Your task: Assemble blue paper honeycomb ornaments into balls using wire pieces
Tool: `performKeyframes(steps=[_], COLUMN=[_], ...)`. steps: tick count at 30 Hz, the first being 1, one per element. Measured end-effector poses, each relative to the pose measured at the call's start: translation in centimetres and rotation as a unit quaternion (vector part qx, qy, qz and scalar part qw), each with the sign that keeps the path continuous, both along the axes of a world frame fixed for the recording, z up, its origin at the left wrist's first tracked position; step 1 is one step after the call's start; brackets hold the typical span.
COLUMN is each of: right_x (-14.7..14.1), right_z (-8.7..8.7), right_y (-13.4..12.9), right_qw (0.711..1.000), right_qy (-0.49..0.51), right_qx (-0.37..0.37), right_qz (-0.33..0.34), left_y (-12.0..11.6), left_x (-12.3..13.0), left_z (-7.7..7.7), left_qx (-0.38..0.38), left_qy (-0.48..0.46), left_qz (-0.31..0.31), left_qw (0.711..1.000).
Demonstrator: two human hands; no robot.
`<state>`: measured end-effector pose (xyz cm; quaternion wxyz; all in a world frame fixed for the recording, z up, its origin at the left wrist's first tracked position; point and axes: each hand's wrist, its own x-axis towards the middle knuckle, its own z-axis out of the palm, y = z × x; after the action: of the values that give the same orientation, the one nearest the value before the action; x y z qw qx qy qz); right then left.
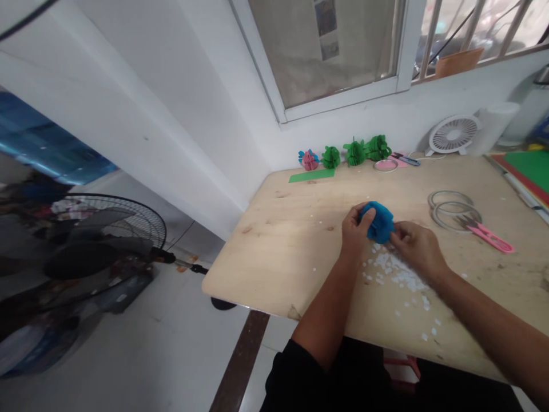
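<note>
A round blue paper piece (380, 223), folded or layered, is held up above the table between my two hands. My left hand (357, 226) grips its left side, thumb on the near face. At its lower right edge the fingertips of my right hand (414, 243) pinch it. Beneath it, small white scraps (397, 272) are scattered over the wood. To the right of my right hand lie pink-handled thread snips (489, 236), their blades over overlapping grey metal rings (450, 210).
Several green paper ornaments (355, 153) and a pink-and-blue one (309, 160) line the wall, behind a green strip (311, 176). A small white fan (454, 135) stands at the back right, near coloured sheets (529, 171). A large black fan (107, 246) is left of the table (266, 252).
</note>
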<state>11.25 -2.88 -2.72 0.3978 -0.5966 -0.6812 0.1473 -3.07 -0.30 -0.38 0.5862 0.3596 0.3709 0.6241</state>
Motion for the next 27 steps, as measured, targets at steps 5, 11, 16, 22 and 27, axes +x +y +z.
performKeyframes(steps=[5, 11, 16, 22, 27], right_x=[0.9, 0.9, 0.9, 1.0, 0.3], right_z=[0.8, 1.6, 1.1, 0.2, 1.0], right_y=[-0.1, -0.2, 0.1, 0.4, -0.5], right_qw=[0.97, 0.946, 0.943, 0.961, 0.992], right_qy=[0.189, 0.23, 0.247, 0.249, 0.123], right_qx=[-0.124, -0.175, -0.18, -0.112, 0.007], right_qz=[0.089, 0.145, 0.131, 0.037, 0.032], left_y=[0.5, 0.6, 0.4, 0.4, 0.3], left_x=[-0.8, -1.8, -1.7, -0.4, 0.2], left_z=[0.1, 0.2, -0.1, -0.9, -1.0], left_qx=[0.01, -0.033, -0.041, -0.043, -0.031], left_qy=[-0.005, -0.058, -0.015, 0.047, 0.067], left_qz=[-0.039, -0.138, -0.164, -0.008, 0.041], left_qw=[0.999, 0.988, 0.985, 0.998, 0.996])
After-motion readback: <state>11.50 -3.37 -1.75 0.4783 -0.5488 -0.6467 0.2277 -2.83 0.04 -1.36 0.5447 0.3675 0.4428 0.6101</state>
